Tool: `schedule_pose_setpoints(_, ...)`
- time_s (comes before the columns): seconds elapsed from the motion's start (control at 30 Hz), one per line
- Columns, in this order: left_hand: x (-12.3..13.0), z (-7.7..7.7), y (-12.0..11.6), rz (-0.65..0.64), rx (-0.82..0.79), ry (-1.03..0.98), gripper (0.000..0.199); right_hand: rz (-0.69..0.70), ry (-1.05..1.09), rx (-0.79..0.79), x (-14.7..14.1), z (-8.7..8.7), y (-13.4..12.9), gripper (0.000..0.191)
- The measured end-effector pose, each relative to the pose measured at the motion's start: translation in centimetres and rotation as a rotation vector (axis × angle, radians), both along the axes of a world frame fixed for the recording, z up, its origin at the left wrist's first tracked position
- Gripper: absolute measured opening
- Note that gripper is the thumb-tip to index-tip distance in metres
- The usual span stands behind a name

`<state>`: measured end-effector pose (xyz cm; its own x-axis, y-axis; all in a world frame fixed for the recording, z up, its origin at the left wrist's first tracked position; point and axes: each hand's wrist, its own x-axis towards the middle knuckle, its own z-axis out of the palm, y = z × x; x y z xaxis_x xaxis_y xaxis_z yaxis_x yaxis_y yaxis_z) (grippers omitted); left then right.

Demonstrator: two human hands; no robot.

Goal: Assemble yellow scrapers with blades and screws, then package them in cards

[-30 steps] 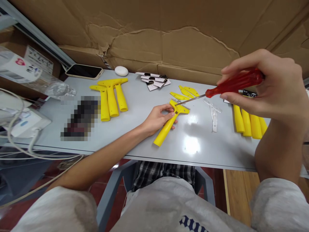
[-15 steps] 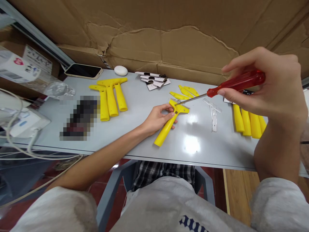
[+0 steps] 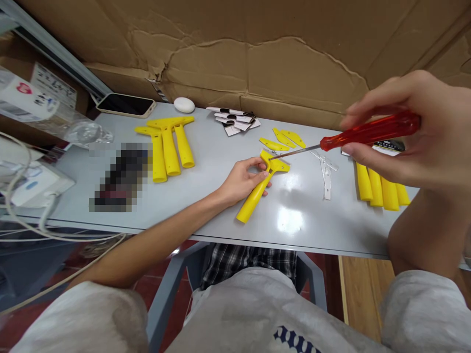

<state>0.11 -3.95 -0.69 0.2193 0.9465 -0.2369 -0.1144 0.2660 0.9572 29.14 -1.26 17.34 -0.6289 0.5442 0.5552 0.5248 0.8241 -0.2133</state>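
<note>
My left hand (image 3: 245, 181) grips a yellow T-shaped handle (image 3: 253, 200) near its head, low over the grey table (image 3: 221, 147). In my right hand (image 3: 412, 132) is a red screwdriver (image 3: 371, 130), held by its grip between thumb and fingers. The screwdriver's metal shaft slants down to the left, its tip at the head of the handle. Behind that head lie several loose yellow blade-shaped pieces (image 3: 274, 144). Clear, thin strips (image 3: 327, 181) rest right of the handle.
Yellow T-shaped handles (image 3: 171, 152) lie at the left, and several more (image 3: 388, 191) at the right. Folded cards (image 3: 235, 120), a white oval object (image 3: 184, 105) and a phone (image 3: 127, 105) line the back. Cables (image 3: 44, 220) hang at the left edge; cardboard (image 3: 287, 68) stands behind.
My right hand and the screwdriver's grip have shifted slightly right, with the tip still at the handle's head. My left hand keeps its hold, almost unmoved.
</note>
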Motion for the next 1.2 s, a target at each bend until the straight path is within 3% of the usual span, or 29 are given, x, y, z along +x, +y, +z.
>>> schedule_pose_setpoints(0.17, -0.1, -0.2, 0.1, -0.006, -0.006, -0.008, 0.040, 0.046, 0.012, 0.003, -0.3, 0.1, -0.5, 0.025)
schedule_pose_setpoints(0.5, 0.3, 0.1, 0.4, 0.062, -0.034, -0.037, 0.032, -0.018, 0.046, 0.073, -0.2, -0.4, -0.2, 0.015)
schedule_pose_setpoints(0.63, 0.2, 0.4, 0.5, 0.104, -0.030, -0.072, 0.048, -0.120, 0.169, 0.089, 1.0, -1.1, -0.1, 0.020)
schedule_pose_setpoints(0.73, 0.0, 0.6, 0.5, 0.099, -0.030, -0.095, 0.080, -0.281, 0.325, 0.101, 2.4, -2.9, -0.3, 0.018)
schedule_pose_setpoints(0.8, -0.1, 0.6, 0.6, 0.091, -0.043, -0.107, 0.090, -0.360, 0.419, 0.112, 3.3, -4.9, -0.3, 0.020)
schedule_pose_setpoints(0.93, 0.0, 0.5, 1.0, 0.098, -0.060, -0.101, 0.081, -0.513, 0.519, 0.093, 5.0, -10.0, -0.1, 0.015)
schedule_pose_setpoints(1.03, -0.2, 0.6, 1.4, 0.107, -0.077, -0.101, 0.080, -0.539, 0.573, -0.005, 6.0, -13.3, 0.5, 0.019)
schedule_pose_setpoints(1.1, -0.5, 0.9, 1.6, 0.088, -0.086, -0.106, 0.086, -0.527, 0.586, -0.048, 6.5, -14.7, 0.8, 0.023)
schedule_pose_setpoints(1.2, -1.2, 1.4, 2.0, 0.017, -0.079, -0.094, 0.091, -0.525, 0.466, -0.069, 6.9, -15.3, 0.9, 0.020)
